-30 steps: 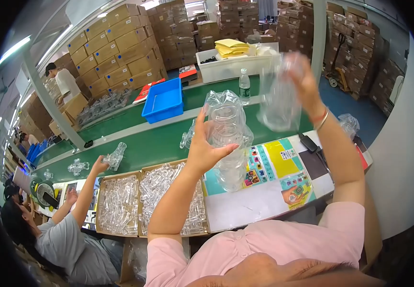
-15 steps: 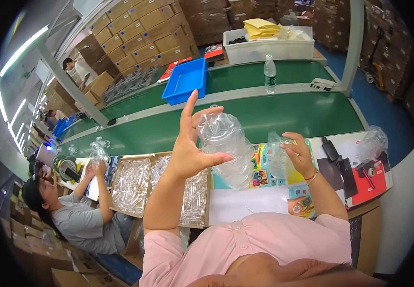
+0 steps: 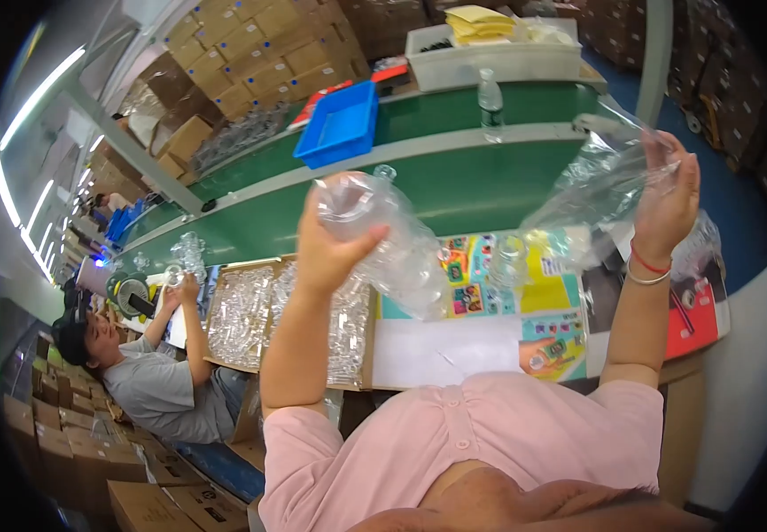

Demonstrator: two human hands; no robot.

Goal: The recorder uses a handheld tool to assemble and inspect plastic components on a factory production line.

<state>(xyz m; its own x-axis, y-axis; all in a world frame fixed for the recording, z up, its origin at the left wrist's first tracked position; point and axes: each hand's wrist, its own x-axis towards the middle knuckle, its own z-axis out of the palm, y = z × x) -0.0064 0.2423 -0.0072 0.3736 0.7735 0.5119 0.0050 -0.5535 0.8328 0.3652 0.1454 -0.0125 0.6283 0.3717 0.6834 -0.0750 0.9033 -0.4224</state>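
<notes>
My left hand (image 3: 334,239) is wrapped round the near end of a stack of clear, round plastic pieces (image 3: 410,266), held tilted above the bench. Raised at the right, my right hand (image 3: 674,191) pinches a thin clear plastic bag (image 3: 583,191). The bag hangs stretched down and left from its fingers. Near the bag's lower end is a clear rounded plastic piece (image 3: 509,259); whether it is inside the bag I cannot tell. Below lie colourful printed sheets (image 3: 467,297) and a blank white sheet (image 3: 445,350).
Cardboard trays of small clear parts (image 3: 241,319) stand left of the sheets. Beyond are a green conveyor (image 3: 454,199), a blue bin (image 3: 339,124), a water bottle (image 3: 490,106) and a white tub (image 3: 490,66). A co-worker (image 3: 153,372) sits at the left, handling clear parts.
My right hand has swung up and right from beside the printed sheets, drawing the clear bag out. My left hand has shifted a little left, its raised index finger now curled round the stack.
</notes>
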